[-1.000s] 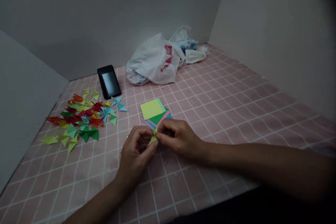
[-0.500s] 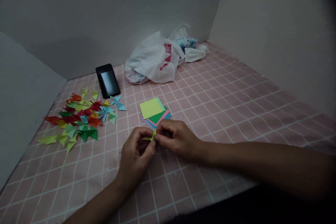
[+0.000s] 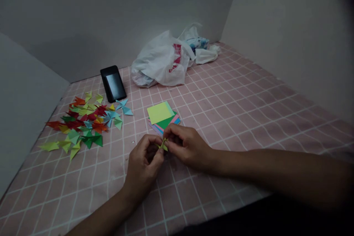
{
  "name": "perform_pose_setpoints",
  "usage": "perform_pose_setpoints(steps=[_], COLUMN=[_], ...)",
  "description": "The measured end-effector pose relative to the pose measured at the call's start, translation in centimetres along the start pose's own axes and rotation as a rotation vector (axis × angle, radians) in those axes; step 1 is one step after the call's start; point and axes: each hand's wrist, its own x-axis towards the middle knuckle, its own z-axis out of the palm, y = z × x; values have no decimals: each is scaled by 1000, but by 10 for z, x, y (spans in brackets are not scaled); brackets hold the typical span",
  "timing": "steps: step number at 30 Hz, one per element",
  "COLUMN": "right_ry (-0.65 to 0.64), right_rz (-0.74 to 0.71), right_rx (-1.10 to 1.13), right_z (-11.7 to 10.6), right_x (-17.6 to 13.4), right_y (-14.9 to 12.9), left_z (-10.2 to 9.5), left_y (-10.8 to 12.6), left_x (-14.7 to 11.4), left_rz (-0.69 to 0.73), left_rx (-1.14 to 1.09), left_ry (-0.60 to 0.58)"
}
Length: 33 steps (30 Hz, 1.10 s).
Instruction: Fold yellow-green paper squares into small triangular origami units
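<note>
A small yellow-green origami crane point(image 3: 163, 146) is pinched between my two hands, just in front of the paper stack. My left hand point(image 3: 144, 162) grips it from the left with thumb and forefinger. From the right, my right hand point(image 3: 188, 145) holds its other side, fingertips nearly meeting the left ones. Fingers cover part of the folded paper. Right behind my hands lies a fanned stack of square coloured papers point(image 3: 159, 113), a yellow-green sheet on top. Off to the left, several folded paper cranes point(image 3: 92, 139) in red, orange, green, yellow and blue lie in a loose heap.
A black phone-like device point(image 3: 113, 84) lies behind the cranes. White plastic bags point(image 3: 160, 61) rest near the back wall, with a blue patterned packet point(image 3: 199, 43) beside them. Pale walls enclose the pink checked surface point(image 3: 235, 99) on the left, back and right.
The crane has turned slightly between my fingers, and more of it shows now. Both hands stay nearly in place with their pinch kept.
</note>
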Motion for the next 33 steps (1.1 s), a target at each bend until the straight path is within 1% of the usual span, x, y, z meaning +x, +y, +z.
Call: perform_pose_setpoints(steps=[5,9,12,15,20,23,27,30,33], right_ry=[6,18,17,0,-6,-11,-52,-82,-88], right_rz=[-115,-248,-313,-374,-546,-612,-650,-607,-545], right_rx=[-74,-182,-279,-372,-618,-732,-792,-786,-722], right_z=[0,-1,-2,-2,-4,-6,-8,-8,-8], right_x=[-2,-3,-4,-6,-4,-3,-2,-3,-4], right_y=[0,2,3,4,5,5,6,9,10], left_z=[1,0,0,0,-2,-3,-3,-3,-4], left_y=[-1,0,0,0,-1,-3,-5,-5,-5], left_x=[0,1,2,3,3,1,-1,-1,-1], left_rz=[-22,-41,-72,-117,-210,-240,-256,-255,-248], left_rx=[63,28,-13,-77,-242,-335,-412,-417,-407], left_ry=[45,69,84,95,112,105,110,120,127])
